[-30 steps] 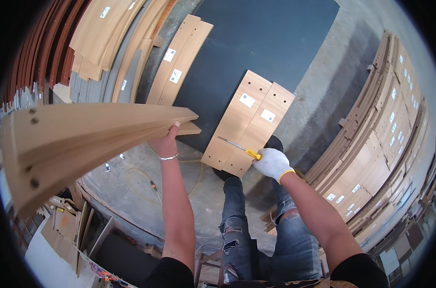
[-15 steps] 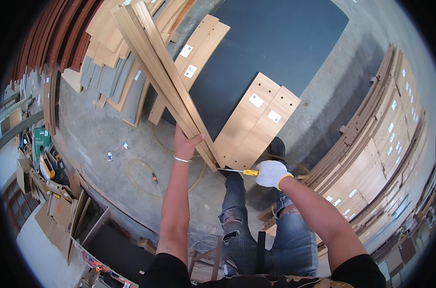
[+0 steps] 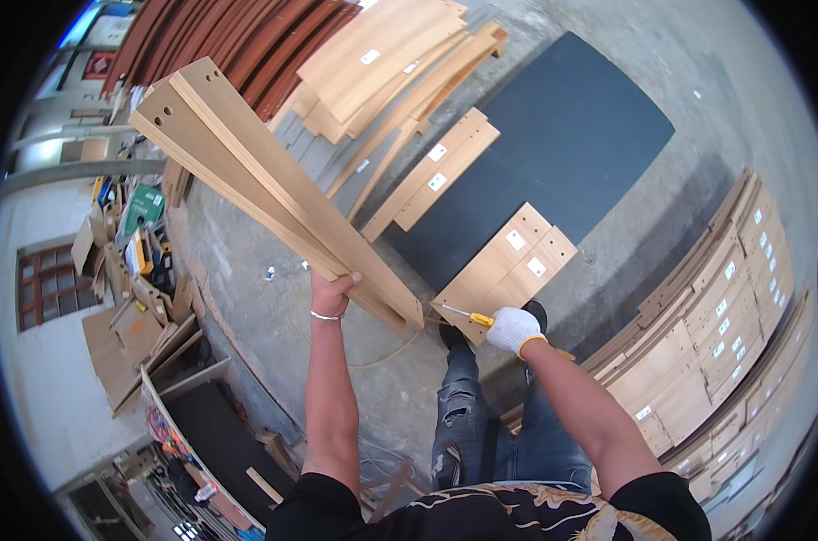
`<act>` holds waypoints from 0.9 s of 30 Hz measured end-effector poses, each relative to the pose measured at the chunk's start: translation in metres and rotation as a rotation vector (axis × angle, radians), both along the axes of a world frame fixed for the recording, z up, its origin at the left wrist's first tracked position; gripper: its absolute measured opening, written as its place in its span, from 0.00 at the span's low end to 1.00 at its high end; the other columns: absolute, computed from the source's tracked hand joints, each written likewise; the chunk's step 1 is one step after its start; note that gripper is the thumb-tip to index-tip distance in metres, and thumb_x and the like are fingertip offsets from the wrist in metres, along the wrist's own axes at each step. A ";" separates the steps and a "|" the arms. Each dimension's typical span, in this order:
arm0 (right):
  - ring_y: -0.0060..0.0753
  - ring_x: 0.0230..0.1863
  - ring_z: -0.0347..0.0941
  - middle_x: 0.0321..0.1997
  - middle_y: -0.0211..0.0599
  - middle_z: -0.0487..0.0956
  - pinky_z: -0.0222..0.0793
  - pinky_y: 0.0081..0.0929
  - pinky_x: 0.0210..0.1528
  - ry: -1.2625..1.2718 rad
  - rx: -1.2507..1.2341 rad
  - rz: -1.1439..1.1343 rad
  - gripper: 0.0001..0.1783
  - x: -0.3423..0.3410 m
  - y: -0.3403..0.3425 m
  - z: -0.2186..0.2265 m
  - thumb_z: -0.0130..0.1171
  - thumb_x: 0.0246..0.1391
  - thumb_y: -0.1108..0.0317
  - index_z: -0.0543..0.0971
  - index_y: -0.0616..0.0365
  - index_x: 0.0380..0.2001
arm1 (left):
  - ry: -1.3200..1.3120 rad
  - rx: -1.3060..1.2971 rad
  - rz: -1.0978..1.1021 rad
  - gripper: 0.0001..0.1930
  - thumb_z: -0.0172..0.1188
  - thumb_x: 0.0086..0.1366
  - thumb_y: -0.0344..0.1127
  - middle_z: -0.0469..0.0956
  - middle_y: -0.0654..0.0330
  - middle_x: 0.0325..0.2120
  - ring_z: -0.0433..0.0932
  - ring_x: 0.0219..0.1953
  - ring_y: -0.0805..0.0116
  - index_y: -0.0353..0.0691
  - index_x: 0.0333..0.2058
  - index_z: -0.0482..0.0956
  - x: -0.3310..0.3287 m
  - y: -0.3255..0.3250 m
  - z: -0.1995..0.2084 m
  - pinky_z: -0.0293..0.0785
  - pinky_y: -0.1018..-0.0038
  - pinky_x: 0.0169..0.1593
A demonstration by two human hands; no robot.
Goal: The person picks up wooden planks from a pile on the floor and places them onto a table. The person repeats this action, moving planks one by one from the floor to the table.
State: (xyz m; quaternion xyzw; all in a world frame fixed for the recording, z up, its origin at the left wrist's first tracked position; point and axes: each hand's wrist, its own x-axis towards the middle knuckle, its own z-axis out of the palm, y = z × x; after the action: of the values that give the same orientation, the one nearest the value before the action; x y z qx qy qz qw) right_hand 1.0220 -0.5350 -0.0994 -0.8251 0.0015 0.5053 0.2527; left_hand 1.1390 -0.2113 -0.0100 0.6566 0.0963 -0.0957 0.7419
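Observation:
My left hand (image 3: 332, 295), bare with a band at the wrist, grips two long wooden boards (image 3: 274, 194) by their lower edge. They stand tilted up and away to the left, splayed slightly apart, with dark round holes at the far end. In my right hand (image 3: 515, 331), which wears a white knit glove, is a screwdriver (image 3: 482, 319) with a yellow handle. Its shaft points left, the tip just right of the boards' near end and apart from it. Beyond it, two light wooden planks (image 3: 494, 275) with white labels lie side by side, partly on a dark flat panel (image 3: 580, 135).
Another pair of labelled planks (image 3: 440, 171) lies along the panel's left edge. Tall stacks of boards (image 3: 697, 316) line the right side. Reddish-brown strips (image 3: 237, 54) and wooden panels (image 3: 373, 63) are piled at the far left. Cardboard scraps (image 3: 138, 338) clutter the left.
The boards in my left hand have swung left and turned, so their holed faces show. The screwdriver tip has come away from their near end. My view has shifted too.

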 end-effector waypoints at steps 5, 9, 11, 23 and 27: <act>0.52 0.48 0.82 0.44 0.52 0.84 0.77 0.42 0.50 -0.069 0.062 0.187 0.19 0.009 0.023 0.057 0.55 0.51 0.59 0.87 0.57 0.39 | -0.044 0.119 0.089 0.35 0.70 0.40 0.28 0.79 0.57 0.43 0.79 0.46 0.61 0.33 0.52 0.73 -0.063 0.039 0.098 0.75 0.66 0.51; 0.52 0.48 0.82 0.45 0.52 0.84 0.77 0.42 0.50 -0.145 0.189 0.427 0.19 0.008 0.044 0.096 0.55 0.52 0.59 0.87 0.57 0.40 | -0.067 0.169 0.182 0.35 0.70 0.40 0.29 0.79 0.59 0.42 0.79 0.46 0.62 0.34 0.52 0.73 -0.124 0.056 0.149 0.75 0.67 0.51; 0.52 0.47 0.82 0.44 0.52 0.84 0.77 0.42 0.50 -0.183 0.218 0.363 0.19 0.007 0.052 0.127 0.54 0.52 0.60 0.86 0.57 0.41 | -0.072 0.173 0.238 0.36 0.71 0.39 0.30 0.79 0.60 0.42 0.79 0.45 0.63 0.34 0.52 0.73 -0.152 0.056 0.168 0.74 0.67 0.51; 0.53 0.45 0.82 0.42 0.50 0.85 0.78 0.44 0.48 -0.275 0.229 0.763 0.18 -0.070 0.114 0.155 0.55 0.51 0.59 0.87 0.55 0.39 | -0.080 0.087 0.570 0.32 0.67 0.40 0.25 0.81 0.59 0.40 0.80 0.43 0.63 0.34 0.50 0.76 -0.309 0.092 0.206 0.76 0.69 0.48; 0.51 0.44 0.83 0.42 0.49 0.85 0.78 0.43 0.47 -0.226 0.069 0.955 0.19 -0.122 0.116 0.163 0.55 0.53 0.57 0.86 0.53 0.41 | -0.097 0.050 0.684 0.34 0.66 0.39 0.24 0.79 0.60 0.41 0.79 0.44 0.63 0.35 0.52 0.73 -0.351 0.123 0.207 0.76 0.68 0.49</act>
State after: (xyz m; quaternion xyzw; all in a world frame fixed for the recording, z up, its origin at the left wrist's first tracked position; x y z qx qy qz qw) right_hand 0.8999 -0.4192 0.0635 -0.7744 -0.4210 0.4720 0.0184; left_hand 0.7876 -0.0880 0.1974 0.6081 0.2780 0.1922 0.7184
